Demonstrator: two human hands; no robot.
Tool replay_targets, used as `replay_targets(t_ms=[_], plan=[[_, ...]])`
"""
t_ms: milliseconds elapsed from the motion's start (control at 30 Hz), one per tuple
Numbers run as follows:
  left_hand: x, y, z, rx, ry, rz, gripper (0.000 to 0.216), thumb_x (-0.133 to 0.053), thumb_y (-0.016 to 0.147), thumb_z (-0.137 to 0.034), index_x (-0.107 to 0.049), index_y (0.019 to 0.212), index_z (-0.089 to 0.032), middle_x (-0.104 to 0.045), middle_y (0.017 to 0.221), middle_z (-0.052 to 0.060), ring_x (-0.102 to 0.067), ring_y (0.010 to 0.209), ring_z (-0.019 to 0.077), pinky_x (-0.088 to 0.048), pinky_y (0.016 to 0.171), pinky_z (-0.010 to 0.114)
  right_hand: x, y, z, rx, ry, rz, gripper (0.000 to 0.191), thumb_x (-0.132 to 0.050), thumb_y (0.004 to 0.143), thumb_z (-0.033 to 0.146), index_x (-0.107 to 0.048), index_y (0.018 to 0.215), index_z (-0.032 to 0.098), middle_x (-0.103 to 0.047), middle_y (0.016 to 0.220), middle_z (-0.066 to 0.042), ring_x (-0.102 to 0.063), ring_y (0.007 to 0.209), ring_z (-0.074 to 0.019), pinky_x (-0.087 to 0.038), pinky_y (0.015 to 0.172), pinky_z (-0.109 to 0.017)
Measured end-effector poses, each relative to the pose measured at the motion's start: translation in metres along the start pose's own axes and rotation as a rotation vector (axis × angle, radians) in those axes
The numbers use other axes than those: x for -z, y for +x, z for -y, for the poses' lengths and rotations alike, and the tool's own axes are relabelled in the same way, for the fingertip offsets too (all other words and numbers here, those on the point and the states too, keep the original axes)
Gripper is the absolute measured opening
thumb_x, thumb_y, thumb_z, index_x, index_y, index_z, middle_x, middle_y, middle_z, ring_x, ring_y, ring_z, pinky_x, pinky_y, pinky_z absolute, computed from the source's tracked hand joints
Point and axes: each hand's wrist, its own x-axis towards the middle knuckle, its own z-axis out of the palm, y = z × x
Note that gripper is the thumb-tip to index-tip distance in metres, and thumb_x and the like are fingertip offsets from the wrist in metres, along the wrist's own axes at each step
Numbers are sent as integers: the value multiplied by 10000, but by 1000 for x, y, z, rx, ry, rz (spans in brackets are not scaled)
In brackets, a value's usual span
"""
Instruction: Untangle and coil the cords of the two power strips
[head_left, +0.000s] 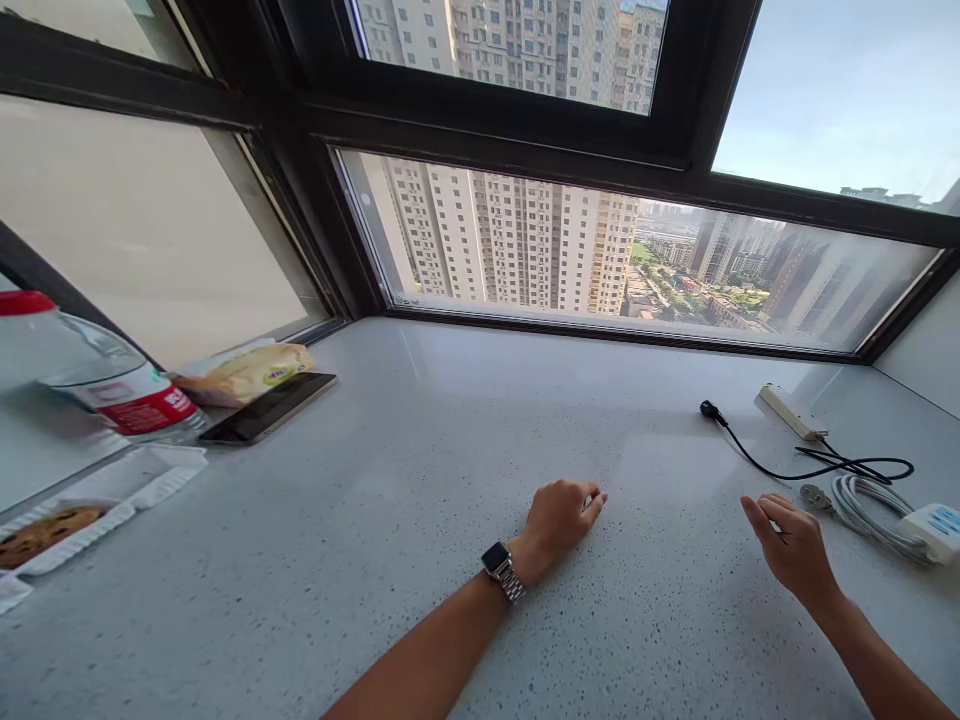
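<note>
Far left: water bottle [97, 385] lying on its side, snack packet [244, 372], phone [270, 408], cookie tray [71, 520] along the worktop [390, 520] edge. Centre: left hand [559, 520], watch [501, 568] on the wrist, rests knuckles-up on the stone, fingers curled loosely, holding nothing. Right hand [791, 545] hovers just above the surface, fingers loosely spread, empty. Coiled white cable [862, 500] lies just right of it, black cable [817, 462] and power strip [787, 412] beyond; the right hand is much nearer. White adapter [934, 528] at the frame edge.
</note>
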Motion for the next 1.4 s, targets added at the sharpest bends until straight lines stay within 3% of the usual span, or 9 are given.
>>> replay_targets(t_ms=[100,233,300,400,733,967,1100,1233,1400], plan=[[0,2,0,-3,14,1,463,-327,932,-419,-672,743,-175,-615,608,50,-548,564,159,-287,522,239,-47,21,40,-104,273,115,574,-383,920,502,-262,442,208,-259,431,37,-236,401,-86,-257,406,-244],[2,3,0,11,9,-4,409,-388,900,-447,-696,795,-199,-658,660,46,-581,614,172,-311,542,245,-101,48,78,-226,420,297,389,-507,834,518,-574,664,174,-518,603,-8,-377,470,-101,-311,437,-227],[2,3,1,27,12,0,375,-427,881,-453,-701,813,-207,-681,697,47,-605,655,184,-328,555,250,-119,56,85,-273,424,323,353,-509,811,506,-606,770,169,-555,674,-17,-398,496,-105,-312,453,-225],[3,4,3,39,17,6,359,-451,871,-454,-709,812,-210,-690,702,49,-620,668,189,-355,570,252,-134,59,82,-298,400,321,389,-462,809,504,-549,646,163,-470,578,8,-382,519,-108,-298,493,-231],[6,5,4,9,38,31,388,-460,867,-502,-703,825,-203,-698,725,56,-633,689,209,-388,582,265,-124,51,69,-184,379,533,447,-453,827,491,-380,517,178,-283,508,46,-253,499,-82,-191,468,-227],[5,5,8,-16,33,37,373,-469,865,-501,-689,836,-202,-685,691,42,-618,639,192,-378,558,258,-123,51,71,-115,297,507,382,-469,869,421,-545,598,164,-446,516,30,-375,478,-88,-273,465,-216],[5,5,7,-28,69,-23,283,-504,865,-427,-670,924,-206,-689,771,39,-632,680,189,-416,591,260,-117,53,77,114,64,344,258,-468,901,354,-662,968,198,-669,887,-76,-602,789,-177,-449,642,-266],[6,3,5,-46,112,-123,269,-509,874,-380,-622,1054,-216,-670,945,49,-643,774,186,-446,614,262,-115,53,80,301,-91,347,303,-463,925,314,-597,1178,213,-626,1177,-116,-554,1093,-246,-466,874,-397],[5,2,5,-39,96,-123,253,-538,851,-308,-608,1079,-223,-651,967,42,-636,823,185,-461,646,263,-115,52,78,309,-134,395,340,-504,905,319,-574,1227,237,-579,1277,-108,-506,1191,-275,-438,953,-453]])
